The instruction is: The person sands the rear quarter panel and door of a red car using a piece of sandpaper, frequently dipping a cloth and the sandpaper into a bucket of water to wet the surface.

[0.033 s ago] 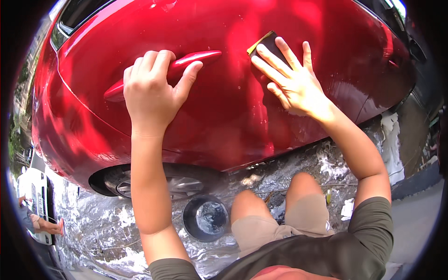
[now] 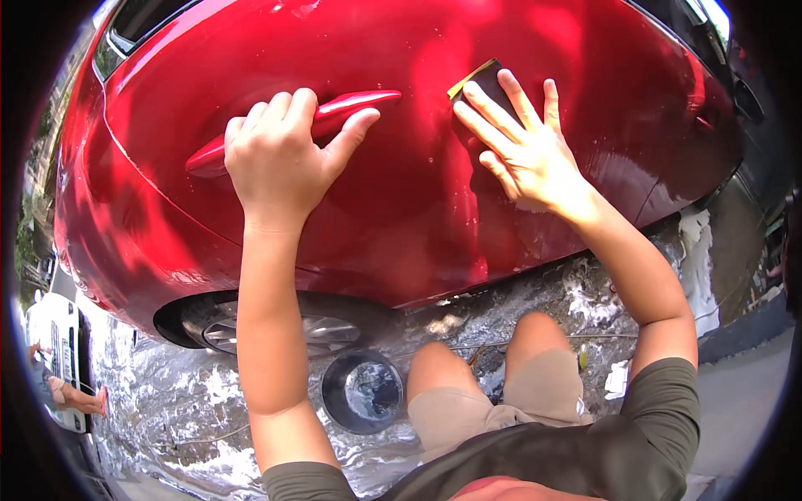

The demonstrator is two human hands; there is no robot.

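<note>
A person's left hand (image 2: 280,154) grips the red door handle (image 2: 351,107) of a wet red car door (image 2: 401,217), fingers curled over it, while the right hand (image 2: 522,154) — fingers spread flat — presses a dark sponge (image 2: 484,83) against the panel just right of the handle. A black bucket (image 2: 363,391) sits on soapy ground (image 2: 167,392) below the door — beside the wheel (image 2: 276,330).

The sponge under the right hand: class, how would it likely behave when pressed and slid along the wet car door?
The sponge probably squashes easily under the flat right hand. On the wet, glossy red door it likely glides readily. It looks small, so probably light.
</note>
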